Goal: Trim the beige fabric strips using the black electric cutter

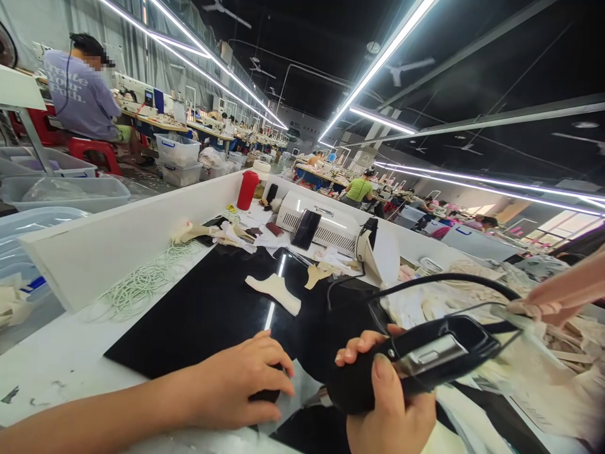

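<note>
right hand (392, 403) lower centre-right, wrapped round black handheld tool (416, 359), cord arcing up-right | left hand (241, 384) lower centre, curled over small dark piece (267, 395) at black mat (203, 315) front edge | white divider wall (127, 233) bounds bench left | mat middle mostly free, clutter right
</note>
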The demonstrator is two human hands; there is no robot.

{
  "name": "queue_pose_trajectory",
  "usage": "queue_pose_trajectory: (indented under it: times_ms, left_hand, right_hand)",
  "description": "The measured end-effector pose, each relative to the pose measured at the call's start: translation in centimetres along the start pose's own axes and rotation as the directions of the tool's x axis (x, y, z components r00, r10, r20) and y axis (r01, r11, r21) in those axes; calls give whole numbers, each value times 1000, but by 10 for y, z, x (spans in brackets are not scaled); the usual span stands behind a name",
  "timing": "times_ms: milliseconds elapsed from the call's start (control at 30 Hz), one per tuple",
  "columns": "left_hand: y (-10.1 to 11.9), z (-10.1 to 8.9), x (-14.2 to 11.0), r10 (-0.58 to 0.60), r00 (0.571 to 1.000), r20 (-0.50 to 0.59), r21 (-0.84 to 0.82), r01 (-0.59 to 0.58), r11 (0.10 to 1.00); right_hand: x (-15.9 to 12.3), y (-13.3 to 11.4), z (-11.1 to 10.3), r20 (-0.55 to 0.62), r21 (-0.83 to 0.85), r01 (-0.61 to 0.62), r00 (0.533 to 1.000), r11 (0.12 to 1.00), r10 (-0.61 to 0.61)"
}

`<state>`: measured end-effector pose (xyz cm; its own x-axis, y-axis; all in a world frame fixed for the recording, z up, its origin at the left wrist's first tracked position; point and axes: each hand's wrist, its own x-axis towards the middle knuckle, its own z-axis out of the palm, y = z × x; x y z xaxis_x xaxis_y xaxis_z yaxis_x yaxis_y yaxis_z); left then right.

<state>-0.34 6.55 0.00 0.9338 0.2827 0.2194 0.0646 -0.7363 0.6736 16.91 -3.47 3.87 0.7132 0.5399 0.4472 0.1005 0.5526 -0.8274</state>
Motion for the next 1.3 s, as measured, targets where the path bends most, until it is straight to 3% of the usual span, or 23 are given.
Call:
queue_pose_trajectory:
  times_ms: [267,633,967,1067,1200,1300]
  left_hand:
    - [-3,-1,0,12,998,65,-1,-12,1000]
    - [-7,-10,-2,51,989,139,-33,-47,998]
    - [-15,-6,-3,95,989,111,-85,-86,993]
    - [-13,-8,-3,94,990,102,-83,-85,993]
    - [-7,-9,-2,87,995,45,-50,-85,995]
    - [-3,-5,0,109,992,65,-15,-109,994]
  right_hand:
    - [-24,-8,21,4,103,-51,999,993,51]
    - [-27,-10,25,16,127,-71,997,989,69]
    - [-38,-9,33,67,131,-68,996,989,60]
    - [-29,-9,26,50,123,-62,997,990,56]
    - [-5,-11,3,-57,55,13,998,998,-10]
    - [7,-11,-12,-108,22,29,994,999,-26]
